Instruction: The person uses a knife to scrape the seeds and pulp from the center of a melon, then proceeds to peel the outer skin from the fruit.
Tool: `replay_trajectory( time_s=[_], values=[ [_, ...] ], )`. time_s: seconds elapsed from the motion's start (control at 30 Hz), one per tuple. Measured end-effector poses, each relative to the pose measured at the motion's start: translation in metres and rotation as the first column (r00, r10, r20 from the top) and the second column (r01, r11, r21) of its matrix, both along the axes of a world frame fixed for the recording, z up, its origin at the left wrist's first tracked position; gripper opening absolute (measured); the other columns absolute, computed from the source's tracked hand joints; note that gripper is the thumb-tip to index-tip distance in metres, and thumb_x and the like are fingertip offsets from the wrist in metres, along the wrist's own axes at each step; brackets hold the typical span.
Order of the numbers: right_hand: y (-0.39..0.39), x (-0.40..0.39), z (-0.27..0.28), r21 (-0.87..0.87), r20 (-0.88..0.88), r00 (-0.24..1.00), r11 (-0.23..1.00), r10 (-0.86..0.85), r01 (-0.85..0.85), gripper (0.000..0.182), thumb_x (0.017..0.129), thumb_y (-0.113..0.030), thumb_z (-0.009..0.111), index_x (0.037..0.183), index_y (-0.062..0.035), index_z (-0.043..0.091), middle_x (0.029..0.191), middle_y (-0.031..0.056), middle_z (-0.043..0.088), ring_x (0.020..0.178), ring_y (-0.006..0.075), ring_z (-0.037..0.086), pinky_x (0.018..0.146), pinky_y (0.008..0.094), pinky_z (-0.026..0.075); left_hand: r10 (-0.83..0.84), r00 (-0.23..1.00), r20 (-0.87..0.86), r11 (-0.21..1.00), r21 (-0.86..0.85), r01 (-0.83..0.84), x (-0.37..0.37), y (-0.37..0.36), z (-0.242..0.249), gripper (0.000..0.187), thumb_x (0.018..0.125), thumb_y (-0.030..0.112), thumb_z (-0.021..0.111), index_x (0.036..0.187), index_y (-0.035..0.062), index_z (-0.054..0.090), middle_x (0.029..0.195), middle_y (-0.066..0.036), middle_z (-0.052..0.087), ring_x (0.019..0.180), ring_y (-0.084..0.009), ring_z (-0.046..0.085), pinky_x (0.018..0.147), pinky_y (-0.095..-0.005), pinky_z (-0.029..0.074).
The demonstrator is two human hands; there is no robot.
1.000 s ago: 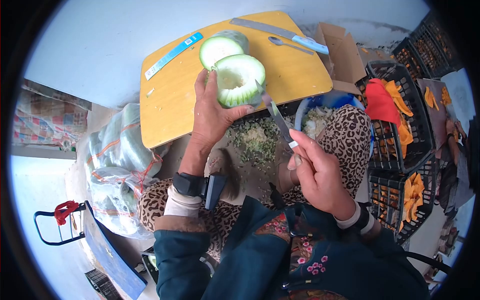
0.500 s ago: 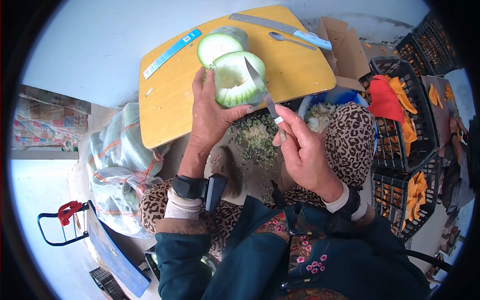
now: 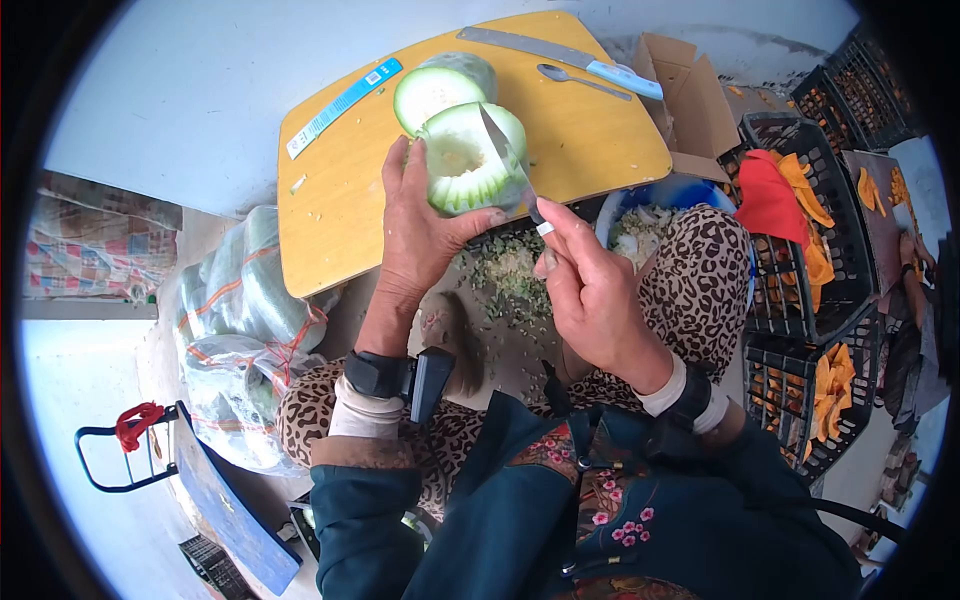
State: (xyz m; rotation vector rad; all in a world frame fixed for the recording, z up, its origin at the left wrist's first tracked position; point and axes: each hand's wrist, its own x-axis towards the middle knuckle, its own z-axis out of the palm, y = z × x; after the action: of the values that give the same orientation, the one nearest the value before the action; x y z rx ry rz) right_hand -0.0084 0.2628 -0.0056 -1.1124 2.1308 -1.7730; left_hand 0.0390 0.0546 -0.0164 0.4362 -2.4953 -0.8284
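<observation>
A hollowed piece of green melon [image 3: 468,187] with a pale inside and scalloped cuts along its lower rim is gripped at its left and lower side by my left hand [image 3: 425,225]. My right hand [image 3: 590,285] is closed round the handle of a knife [image 3: 510,155], whose blade lies across the right part of the melon's opening. Behind it, a second melon piece [image 3: 437,97] rests on the yellow table [image 3: 340,215], its pale cut face showing.
On the table lie a large knife [image 3: 530,45], a spoon [image 3: 585,82] and a blue packet [image 3: 345,107]. A cardboard box [image 3: 690,100], a blue basin [image 3: 680,190] and black crates [image 3: 775,320] stand right. Wrapped melons [image 3: 245,290] are at left; a co-worker's arm [image 3: 915,262] shows far right.
My right hand and the knife have shifted slightly left, bringing the blade further over the melon. The melon and my left hand have moved very slightly left.
</observation>
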Motion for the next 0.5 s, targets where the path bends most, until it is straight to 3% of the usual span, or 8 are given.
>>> replay_trajectory(
  time_s=[0.07, 0.17, 0.37, 0.47, 0.5],
  values=[
    [-0.002, 0.0, -0.001, -0.01, 0.0, 1.0, 1.0, 0.0, 0.0, 0.046, 0.087, 0.004, 0.054, 0.133, 0.0022, 0.047, 0.105, 0.028, 0.064, 0.1, 0.0379, 0.066, 0.084, 0.0397, 0.053, 0.006, 1.0, 0.001, 1.0, 0.01, -0.006, 0.0, -0.001, -0.001, 0.12, 0.055, 0.047, 0.09, 0.142, -0.0102, 0.029, 0.146, -0.031, 0.026, 0.133, -0.0433, 0.037, 0.107, -0.0441, 0.039],
    [-0.004, 0.0, -0.004, -0.027, -0.047, 0.999, 1.0, -0.014, 0.013, 0.046, 0.091, 0.008, 0.047, 0.136, -0.0006, 0.047, 0.092, 0.0158, 0.064, 0.077, 0.0164, 0.065, 0.069, 0.0285, 0.052, 0.009, 1.0, -0.001, 0.999, 0.032, -0.009, 0.0, -0.003, -0.003, 0.12, 0.055, 0.047, 0.09, 0.142, -0.011, 0.03, 0.146, -0.032, 0.026, 0.134, -0.0429, 0.037, 0.108, -0.0437, 0.038],
    [-0.004, -0.002, -0.011, -0.064, -0.01, 1.0, 0.998, 0.02, -0.02, 0.046, 0.091, 0.007, 0.046, 0.136, -0.0004, 0.046, 0.093, 0.0141, 0.065, 0.076, 0.0157, 0.064, 0.069, 0.0274, 0.051, -0.008, 1.0, -0.016, 0.998, 0.066, 0.009, 0.002, -0.009, -0.006, 0.12, 0.055, 0.048, 0.09, 0.141, -0.0119, 0.031, 0.145, -0.031, 0.027, 0.134, -0.0414, 0.036, 0.109, -0.0426, 0.037],
    [-0.003, -0.002, -0.008, -0.034, 0.023, 0.999, 0.999, 0.028, -0.028, 0.045, 0.089, 0.003, 0.051, 0.134, -0.0005, 0.048, 0.103, 0.0265, 0.066, 0.096, 0.0351, 0.068, 0.081, 0.0384, 0.054, -0.016, 0.999, -0.028, 0.997, 0.076, 0.018, 0.003, -0.011, -0.007, 0.12, 0.055, 0.049, 0.09, 0.14, -0.0126, 0.032, 0.145, -0.031, 0.027, 0.134, -0.0405, 0.036, 0.109, -0.0422, 0.037],
    [-0.003, -0.002, -0.008, -0.025, 0.03, 0.999, 0.999, 0.029, -0.029, 0.045, 0.089, 0.003, 0.051, 0.134, -0.0006, 0.048, 0.102, 0.0264, 0.066, 0.096, 0.0352, 0.068, 0.081, 0.0385, 0.054, -0.018, 0.999, -0.035, 0.996, 0.091, 0.021, 0.003, -0.012, -0.008, 0.12, 0.055, 0.049, 0.09, 0.14, -0.0128, 0.032, 0.145, -0.03, 0.028, 0.134, -0.0403, 0.036, 0.109, -0.042, 0.037]
  ],
)
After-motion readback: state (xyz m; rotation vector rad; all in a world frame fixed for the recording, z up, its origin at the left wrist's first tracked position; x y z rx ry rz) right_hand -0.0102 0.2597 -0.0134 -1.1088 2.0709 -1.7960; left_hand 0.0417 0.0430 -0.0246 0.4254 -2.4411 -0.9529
